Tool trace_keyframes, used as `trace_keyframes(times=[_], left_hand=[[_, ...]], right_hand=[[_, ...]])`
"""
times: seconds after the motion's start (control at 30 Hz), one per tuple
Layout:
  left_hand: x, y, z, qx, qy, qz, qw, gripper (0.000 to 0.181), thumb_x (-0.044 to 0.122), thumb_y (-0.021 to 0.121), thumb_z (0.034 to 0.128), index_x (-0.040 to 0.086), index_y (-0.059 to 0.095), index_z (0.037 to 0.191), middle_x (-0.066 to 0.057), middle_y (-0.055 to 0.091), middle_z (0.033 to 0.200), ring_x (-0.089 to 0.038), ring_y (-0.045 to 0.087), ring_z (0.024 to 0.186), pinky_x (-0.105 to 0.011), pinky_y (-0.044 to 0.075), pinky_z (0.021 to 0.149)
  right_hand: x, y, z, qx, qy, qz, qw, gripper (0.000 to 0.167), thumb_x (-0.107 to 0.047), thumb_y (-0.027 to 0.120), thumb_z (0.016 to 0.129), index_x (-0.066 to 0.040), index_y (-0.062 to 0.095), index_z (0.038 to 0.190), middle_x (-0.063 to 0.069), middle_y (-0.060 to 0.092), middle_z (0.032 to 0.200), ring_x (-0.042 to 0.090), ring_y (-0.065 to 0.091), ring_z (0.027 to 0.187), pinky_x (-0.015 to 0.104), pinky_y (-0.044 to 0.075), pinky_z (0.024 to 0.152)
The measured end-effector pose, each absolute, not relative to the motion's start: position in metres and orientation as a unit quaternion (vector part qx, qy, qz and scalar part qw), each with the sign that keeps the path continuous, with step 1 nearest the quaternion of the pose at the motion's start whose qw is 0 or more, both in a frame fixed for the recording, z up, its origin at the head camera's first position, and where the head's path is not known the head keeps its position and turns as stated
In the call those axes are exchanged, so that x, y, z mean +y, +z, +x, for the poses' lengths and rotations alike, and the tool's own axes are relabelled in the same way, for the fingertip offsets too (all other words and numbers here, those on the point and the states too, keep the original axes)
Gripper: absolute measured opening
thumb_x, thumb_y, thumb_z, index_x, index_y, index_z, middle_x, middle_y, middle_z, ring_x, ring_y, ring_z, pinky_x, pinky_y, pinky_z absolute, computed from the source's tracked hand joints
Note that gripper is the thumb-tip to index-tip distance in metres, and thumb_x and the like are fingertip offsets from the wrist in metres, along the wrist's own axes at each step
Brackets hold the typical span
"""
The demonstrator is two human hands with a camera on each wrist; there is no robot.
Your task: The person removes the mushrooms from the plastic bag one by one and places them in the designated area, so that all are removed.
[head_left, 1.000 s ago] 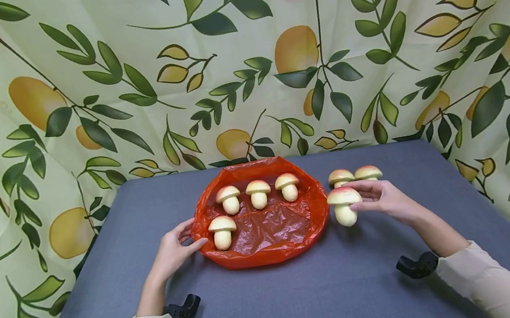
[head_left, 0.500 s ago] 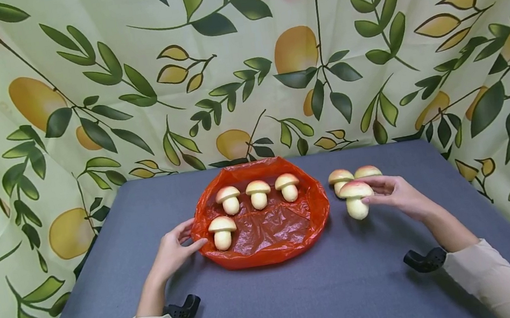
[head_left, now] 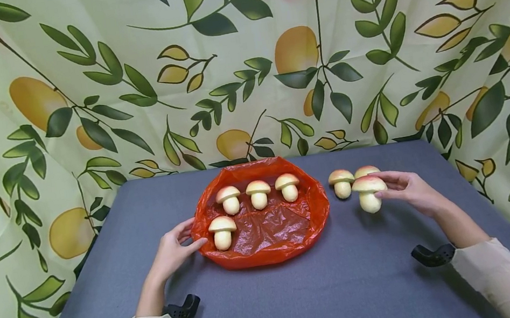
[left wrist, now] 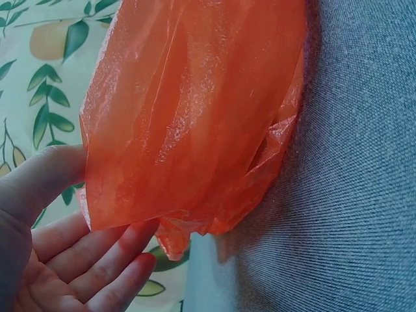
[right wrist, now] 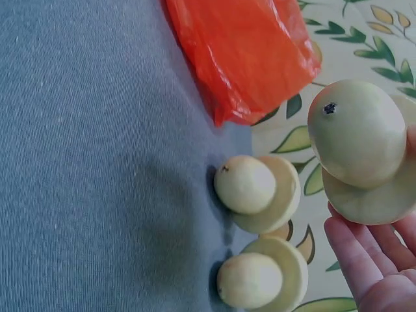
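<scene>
My right hand (head_left: 411, 192) holds a toy mushroom (head_left: 370, 202) by its cap, above the table and right of the red plastic bag (head_left: 268, 255). From below, the right wrist view shows the pale round stem of this mushroom (right wrist: 357, 133), with the fingers on its cap. At the bag's left side, my left hand (head_left: 176, 250) pinches the rim, thumb over the edge and fingers outside. In the left wrist view, the bag's wall (left wrist: 195, 117) partly hides those fingertips. Several like mushrooms lie inside the wide-mouthed bag, three in a back row and one mushroom (head_left: 222, 233) at front left.
Two more mushrooms stand right of the bag: one mushroom (head_left: 341, 184) in plain sight, another mushroom (head_left: 366, 170) mostly behind the held one. A blue-grey cloth (head_left: 300, 305) covers the table. A leaf-and-fruit patterned curtain (head_left: 246, 95) rises behind it.
My right hand has carried the held mushroom rightward, away from the bag's right rim and toward the two mushrooms outside. The left hand and bag have stayed still.
</scene>
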State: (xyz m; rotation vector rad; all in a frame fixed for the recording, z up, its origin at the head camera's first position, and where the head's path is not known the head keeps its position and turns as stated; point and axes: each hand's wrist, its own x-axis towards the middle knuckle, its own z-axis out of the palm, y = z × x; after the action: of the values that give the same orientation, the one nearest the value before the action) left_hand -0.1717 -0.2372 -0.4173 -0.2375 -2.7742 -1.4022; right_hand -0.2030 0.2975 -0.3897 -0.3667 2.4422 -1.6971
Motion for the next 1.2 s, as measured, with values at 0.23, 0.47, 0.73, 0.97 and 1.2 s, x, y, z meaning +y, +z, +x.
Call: trace_keyframes(times=[0.23,0.47,0.73,0.97,1.2], left_hand=[[-0.237,-0.418,-0.172,-0.891,-0.449,-0.071,0.012,0.059,0.014,0.073,0.0847,-0.007,0.05,0.134,-0.027,0.059,0.131,-0.04,0.061,0.116,-0.051,0.049,0.102],[-0.237,-0.418,-0.173,-0.89,-0.452,-0.067,0.01,0.059,0.013,0.074,0.0845,-0.007,0.05,0.134,-0.027,0.059,0.131,-0.04,0.06,0.117,-0.05,0.049,0.103],[-0.237,-0.419,-0.173,-0.89,-0.451,-0.07,0.01,0.059,0.014,0.074,0.0847,-0.006,0.05,0.135,-0.027,0.059,0.131,-0.039,0.06,0.117,-0.05,0.049,0.103],[-0.238,-0.418,-0.172,-0.892,-0.446,-0.071,0.01,0.059,0.016,0.074,0.0851,-0.007,0.05,0.135,-0.028,0.059,0.131,-0.04,0.06,0.117,-0.05,0.049,0.103],[-0.238,-0.417,-0.172,-0.895,-0.44,-0.071,0.011,0.06,0.016,0.074,0.0849,-0.007,0.05,0.134,-0.028,0.058,0.132,-0.039,0.061,0.116,-0.051,0.049,0.102]], right_hand=[[0.31,-0.395,-0.208,0.819,-0.559,-0.113,0.067,0.042,-0.006,0.065,0.09,-0.012,0.055,0.13,-0.035,0.059,0.106,-0.017,0.059,0.098,0.005,0.049,0.079],[0.322,-0.398,-0.209,0.819,-0.561,-0.1,0.071,0.039,-0.009,0.065,0.091,-0.021,0.057,0.127,-0.036,0.059,0.105,-0.018,0.058,0.098,0.004,0.047,0.079],[0.334,-0.4,-0.21,0.804,-0.583,-0.106,0.061,0.039,-0.004,0.063,0.091,-0.024,0.06,0.124,-0.034,0.063,0.107,-0.018,0.06,0.098,0.003,0.048,0.079],[0.344,-0.403,-0.213,0.799,-0.588,-0.108,0.062,0.04,-0.002,0.061,0.092,-0.03,0.061,0.12,-0.033,0.064,0.106,-0.017,0.06,0.097,0.003,0.047,0.078],[0.352,-0.405,-0.217,0.804,-0.582,-0.098,0.067,0.04,-0.002,0.06,0.093,-0.031,0.06,0.121,-0.034,0.063,0.105,-0.017,0.059,0.096,0.003,0.047,0.077]])
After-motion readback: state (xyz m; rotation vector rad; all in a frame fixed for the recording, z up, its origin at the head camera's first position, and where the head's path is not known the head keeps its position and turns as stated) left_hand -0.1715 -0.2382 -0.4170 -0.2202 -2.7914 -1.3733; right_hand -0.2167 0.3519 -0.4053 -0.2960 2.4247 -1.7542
